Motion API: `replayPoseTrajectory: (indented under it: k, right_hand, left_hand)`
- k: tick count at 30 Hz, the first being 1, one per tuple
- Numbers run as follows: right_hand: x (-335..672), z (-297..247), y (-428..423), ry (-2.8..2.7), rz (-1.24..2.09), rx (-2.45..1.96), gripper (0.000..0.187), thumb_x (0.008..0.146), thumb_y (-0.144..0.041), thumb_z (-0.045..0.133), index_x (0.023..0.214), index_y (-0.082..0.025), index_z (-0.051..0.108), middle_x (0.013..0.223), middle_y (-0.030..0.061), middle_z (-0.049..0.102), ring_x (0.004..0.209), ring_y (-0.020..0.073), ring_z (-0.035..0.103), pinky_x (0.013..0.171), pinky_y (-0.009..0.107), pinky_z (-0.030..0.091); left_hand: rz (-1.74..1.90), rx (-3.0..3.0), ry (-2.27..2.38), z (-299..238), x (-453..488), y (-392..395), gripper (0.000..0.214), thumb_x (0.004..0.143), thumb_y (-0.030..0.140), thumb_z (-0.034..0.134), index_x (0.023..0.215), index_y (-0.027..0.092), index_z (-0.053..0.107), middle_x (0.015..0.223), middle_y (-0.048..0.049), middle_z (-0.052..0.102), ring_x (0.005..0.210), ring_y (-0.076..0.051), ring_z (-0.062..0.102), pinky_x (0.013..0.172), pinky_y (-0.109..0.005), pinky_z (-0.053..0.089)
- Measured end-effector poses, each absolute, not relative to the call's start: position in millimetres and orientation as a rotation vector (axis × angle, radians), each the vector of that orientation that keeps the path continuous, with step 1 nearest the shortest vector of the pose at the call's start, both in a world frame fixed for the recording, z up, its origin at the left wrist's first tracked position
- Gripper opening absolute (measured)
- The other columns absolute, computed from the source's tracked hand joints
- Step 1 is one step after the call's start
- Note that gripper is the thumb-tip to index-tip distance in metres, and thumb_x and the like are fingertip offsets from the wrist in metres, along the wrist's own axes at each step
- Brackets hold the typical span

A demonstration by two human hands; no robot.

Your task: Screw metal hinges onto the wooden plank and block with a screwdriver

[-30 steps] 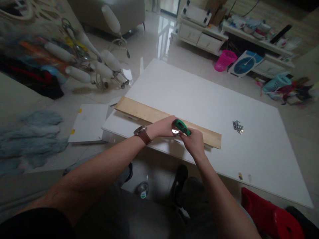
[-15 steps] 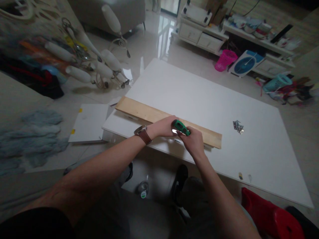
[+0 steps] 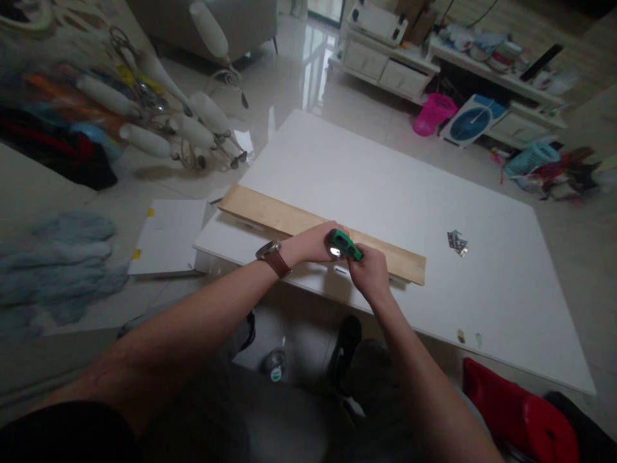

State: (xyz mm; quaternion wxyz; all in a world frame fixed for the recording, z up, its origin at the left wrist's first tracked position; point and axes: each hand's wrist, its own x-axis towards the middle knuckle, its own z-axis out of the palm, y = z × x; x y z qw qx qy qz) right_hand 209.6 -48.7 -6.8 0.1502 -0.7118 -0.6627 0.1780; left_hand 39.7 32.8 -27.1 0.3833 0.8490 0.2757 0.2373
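Note:
My right hand [image 3: 370, 273] is closed round the handle of a green-and-black tool [image 3: 348, 244] that looks like a cordless drill. Its black end points towards my left hand [image 3: 315, 243], which wears a brown-strapped watch [image 3: 276, 256] at the wrist. The left fingers curl at the near edge of a long wooden board [image 3: 270, 212], partly hidden by the tool, and what they hold is not visible. A bright spot shows just below the tool's head. The board lies along the near side of a large white panel [image 3: 376, 173], raised a little on pieces beneath it.
Metal hinges [image 3: 457, 243] lie in a small pile on the panel, with small bits [image 3: 461, 335] near its front edge. A white box-like panel [image 3: 168, 238] stands at left. A red stool-like object [image 3: 520, 411] is at lower right, and a clear container [image 3: 276, 365] sits on the floor.
The whole view has shifted slightly left and up. Both hands and the green tool keep nearly the same place over the board.

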Motion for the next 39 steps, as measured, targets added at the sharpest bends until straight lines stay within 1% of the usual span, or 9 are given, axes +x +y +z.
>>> replayPoseTrajectory:
  k: [4,8,11,15,20,26,30,35,39]
  right_hand:
    - [210.5,-7.2,-48.6,-1.917,0.492,-2.041,0.026,0.089,-0.017,0.06,0.098,-0.021,0.084,0.087,0.0106,0.083,0.08,0.0259,0.072,0.069,0.031,0.037]
    - [210.7,-6.6,-48.0,-1.892,0.529,-2.042,0.021,0.09,-0.022,0.064,0.095,-0.022,0.084,0.086,0.0091,0.082,0.081,0.0253,0.072,0.069,0.031,0.036]
    - [210.0,-6.3,-47.5,-1.833,0.537,-2.071,0.016,0.089,-0.03,0.07,0.094,-0.021,0.082,0.087,0.009,0.082,0.081,0.0252,0.071,0.067,0.03,0.036]
    - [209.6,-6.9,-47.0,-1.777,0.485,-2.146,0.019,0.089,-0.041,0.075,0.088,-0.022,0.079,0.083,0.0094,0.08,0.078,0.025,0.068,0.064,0.03,0.032]
    - [210.1,-5.9,-47.9,-1.82,0.472,-2.144,0.021,0.092,-0.035,0.068,0.076,-0.022,0.073,0.077,0.0084,0.077,0.074,0.0232,0.065,0.063,0.03,0.03]
    - [210.0,-5.4,-48.0,-1.822,0.475,-2.127,0.016,0.089,-0.033,0.068,0.081,-0.022,0.076,0.079,0.0084,0.078,0.076,0.0233,0.066,0.063,0.03,0.031]
    - [209.9,-5.5,-47.5,-1.83,0.471,-2.14,0.02,0.091,-0.037,0.069,0.081,-0.022,0.076,0.08,0.0092,0.078,0.077,0.0235,0.066,0.063,0.03,0.03]
    - [209.7,-5.3,-47.7,-1.838,0.475,-2.13,0.018,0.091,-0.032,0.067,0.081,-0.022,0.077,0.079,0.0085,0.078,0.075,0.0227,0.065,0.063,0.03,0.03]
    - [210.3,-5.7,-48.3,-1.845,0.489,-2.1,0.016,0.09,-0.031,0.067,0.086,-0.022,0.08,0.08,0.0079,0.079,0.076,0.0234,0.066,0.064,0.03,0.031]
  left_hand:
    - [0.598,2.205,0.707,-25.3,39.8,32.7,0.015,0.076,0.011,0.075,0.072,0.017,0.061,0.074,-0.0009,0.065,0.072,-0.015,0.058,0.07,-0.027,0.042]
    - [0.59,2.23,0.689,-26.2,39.9,32.7,0.016,0.078,0.009,0.072,0.07,0.017,0.06,0.072,-0.0007,0.063,0.07,-0.014,0.056,0.069,-0.027,0.04]
    - [0.607,2.175,0.708,-28.0,39.4,32.1,0.015,0.077,0.011,0.073,0.071,0.017,0.061,0.072,-0.0008,0.064,0.07,-0.014,0.058,0.068,-0.028,0.04]
    - [0.606,2.118,0.737,-27.7,38.3,30.2,0.013,0.077,0.013,0.075,0.074,0.017,0.063,0.072,-0.0006,0.066,0.068,-0.014,0.058,0.066,-0.027,0.041]
    - [0.605,2.098,0.743,-25.4,37.8,29.5,0.013,0.076,0.012,0.076,0.076,0.017,0.064,0.072,0.0004,0.066,0.068,-0.013,0.058,0.067,-0.026,0.042]
    - [0.588,2.102,0.749,-26.4,38.0,30.4,0.013,0.075,0.011,0.074,0.075,0.017,0.063,0.073,-0.0006,0.066,0.069,-0.014,0.058,0.069,-0.027,0.043]
    - [0.592,2.122,0.757,-26.6,37.4,29.4,0.013,0.076,0.012,0.074,0.075,0.017,0.063,0.074,-0.0005,0.066,0.07,-0.014,0.058,0.069,-0.027,0.042]
    - [0.615,2.088,0.723,-28.2,38.2,30.2,0.012,0.075,0.01,0.073,0.074,0.016,0.062,0.071,0.0003,0.065,0.066,-0.013,0.057,0.065,-0.026,0.04]
    - [0.627,2.104,0.71,-28.7,38.9,31.5,0.012,0.074,0.009,0.071,0.072,0.017,0.062,0.072,-0.0006,0.066,0.067,-0.014,0.057,0.066,-0.027,0.04]
